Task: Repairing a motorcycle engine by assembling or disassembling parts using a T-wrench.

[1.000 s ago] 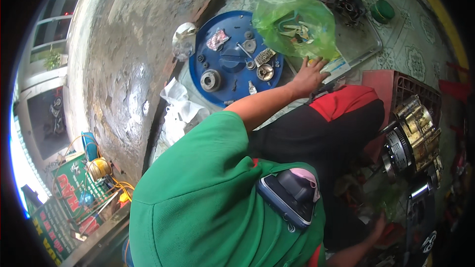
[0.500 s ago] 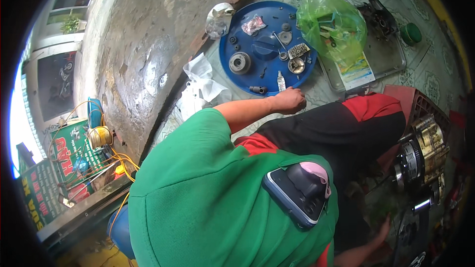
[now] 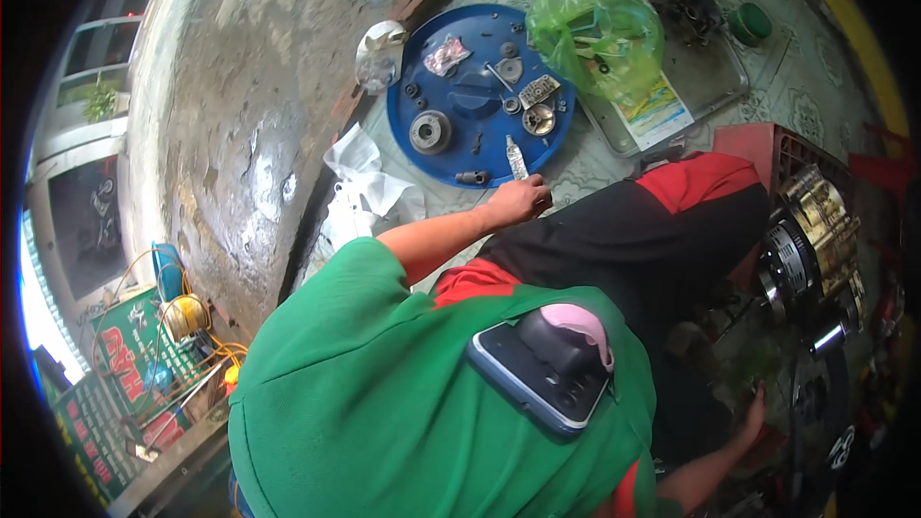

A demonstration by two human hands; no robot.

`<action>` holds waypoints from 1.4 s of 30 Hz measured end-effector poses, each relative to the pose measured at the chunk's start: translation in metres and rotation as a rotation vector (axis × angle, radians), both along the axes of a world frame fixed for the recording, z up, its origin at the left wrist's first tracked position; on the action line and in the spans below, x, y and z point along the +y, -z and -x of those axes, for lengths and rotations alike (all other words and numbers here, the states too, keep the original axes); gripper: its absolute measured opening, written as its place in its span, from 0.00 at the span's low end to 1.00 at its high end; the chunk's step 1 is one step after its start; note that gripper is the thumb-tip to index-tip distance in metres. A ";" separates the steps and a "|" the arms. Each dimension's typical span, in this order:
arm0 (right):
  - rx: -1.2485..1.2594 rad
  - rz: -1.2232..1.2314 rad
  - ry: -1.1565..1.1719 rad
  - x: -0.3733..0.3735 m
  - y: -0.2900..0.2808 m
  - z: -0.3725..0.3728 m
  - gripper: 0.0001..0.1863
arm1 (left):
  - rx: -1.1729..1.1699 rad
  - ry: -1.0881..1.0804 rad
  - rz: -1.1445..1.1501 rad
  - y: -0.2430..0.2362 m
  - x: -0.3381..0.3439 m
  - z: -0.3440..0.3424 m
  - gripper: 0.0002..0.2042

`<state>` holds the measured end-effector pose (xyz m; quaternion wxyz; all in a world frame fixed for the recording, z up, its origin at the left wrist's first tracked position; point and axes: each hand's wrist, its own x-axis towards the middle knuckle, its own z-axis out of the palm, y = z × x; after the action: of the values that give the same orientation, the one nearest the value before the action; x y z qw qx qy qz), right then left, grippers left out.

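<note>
My left hand (image 3: 523,201) is closed, fingers curled, beside the near rim of a round blue plastic lid (image 3: 408,139). A pale, silvery crumpled tube (image 3: 517,158) lies there, its lower end meeting the back of the hand. Whatever the fingers hold is hidden. On the lid are a round grey metal part (image 3: 430,132), a finned metal block (image 3: 539,90), a round metal cup (image 3: 538,119) and a small dark cylinder (image 3: 471,176). Low on the right, my right hand (image 3: 754,416) is in shadow near dark machine parts; its fingers are too dim to read.
A green plastic bag (image 3: 600,34) and a printed sheet (image 3: 654,113) rest on a metal tray (image 3: 724,94). White plastic (image 3: 369,187) lies left of the lid. A red crate (image 3: 743,146) and a metal engine part (image 3: 801,249) stand at right. A phone (image 3: 537,379) hangs on my chest.
The whole view has shifted, so the lid and tray appear farther left. My left hand stays by the tube at the lid's near rim. My right hand appears slightly higher.
</note>
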<state>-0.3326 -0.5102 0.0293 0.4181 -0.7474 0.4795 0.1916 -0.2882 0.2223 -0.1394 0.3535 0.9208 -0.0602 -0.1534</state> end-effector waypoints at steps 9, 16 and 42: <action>0.048 0.072 -0.045 -0.011 -0.001 -0.004 0.29 | -0.008 -0.013 -0.044 -0.029 0.020 -0.041 0.16; -0.031 0.085 0.021 -0.002 -0.001 0.023 0.29 | 0.033 -0.446 -0.001 -0.016 0.063 -0.080 0.15; -0.389 0.542 1.086 0.238 0.033 0.461 0.21 | -0.586 0.472 0.039 -0.177 -0.155 -0.359 0.18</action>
<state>-0.7937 -0.2725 -0.0040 0.3312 -0.4981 0.7368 -0.3152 0.0708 0.0678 0.0377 0.2938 0.8794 -0.3725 0.0405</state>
